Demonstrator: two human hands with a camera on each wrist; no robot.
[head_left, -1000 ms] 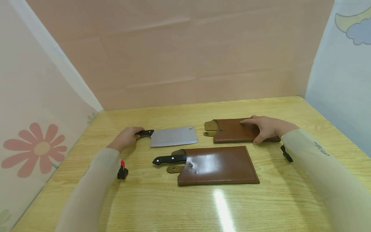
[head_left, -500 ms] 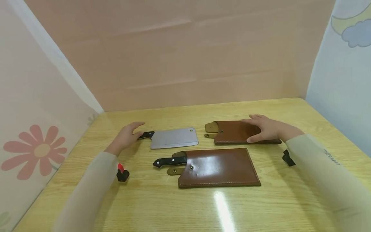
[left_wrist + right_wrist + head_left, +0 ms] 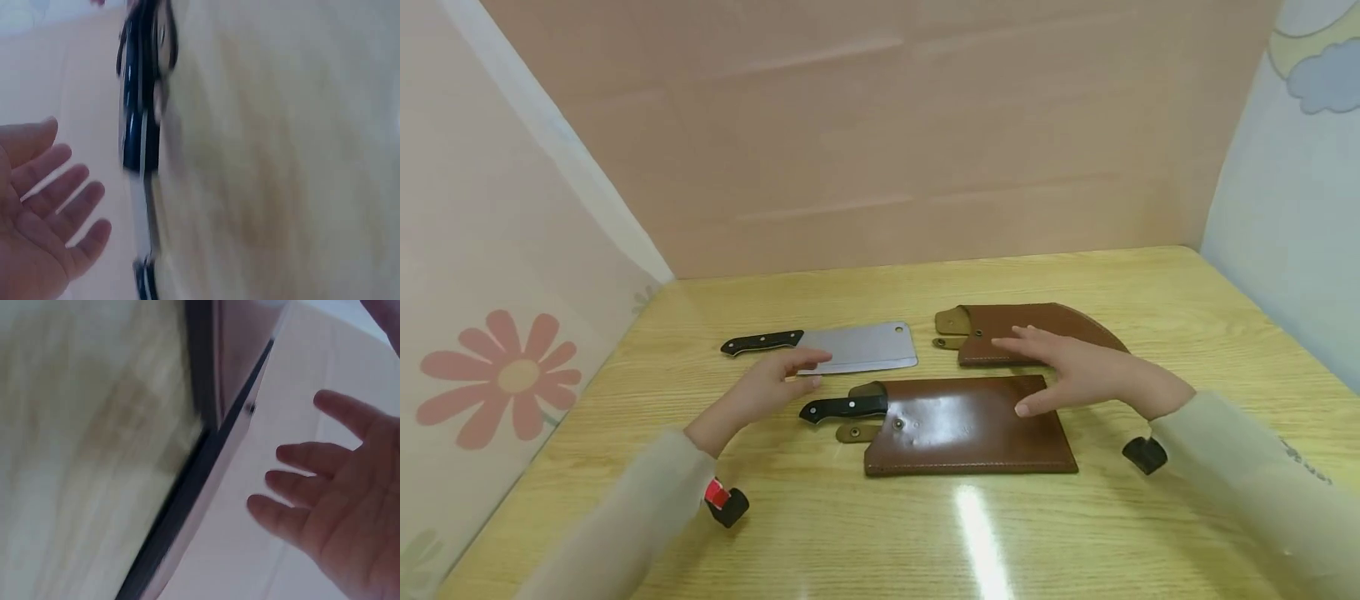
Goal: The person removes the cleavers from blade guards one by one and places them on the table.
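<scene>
A bare steel cleaver (image 3: 850, 347) with a black handle (image 3: 760, 342) lies on the wooden table (image 3: 1150, 275). In front of it a second knife's black handle (image 3: 842, 408) sticks out of a large brown leather sheath (image 3: 970, 425). A smaller brown sheath (image 3: 1037, 329) lies behind, empty as far as I can see. My left hand (image 3: 775, 383) hovers open just left of the sheathed handle, fingers straight, holding nothing. My right hand (image 3: 1067, 371) hovers open over the far right part of the large sheath. The wrist views are blurred; the left one shows the black handle (image 3: 134, 100) beside my open fingers (image 3: 69, 212).
Panels close the table in: a pink one (image 3: 887, 125) behind, a flowered one (image 3: 497, 375) on the left, a pale blue one (image 3: 1292, 208) on the right. Small black wrist-camera mounts (image 3: 726, 502) hang under each forearm. Bare tabletop runs along the near edge.
My left hand let go of the bare cleaver's handle and moved right and nearer, toward the sheathed knife. My right hand lifted off the small sheath and came forward over the large one.
</scene>
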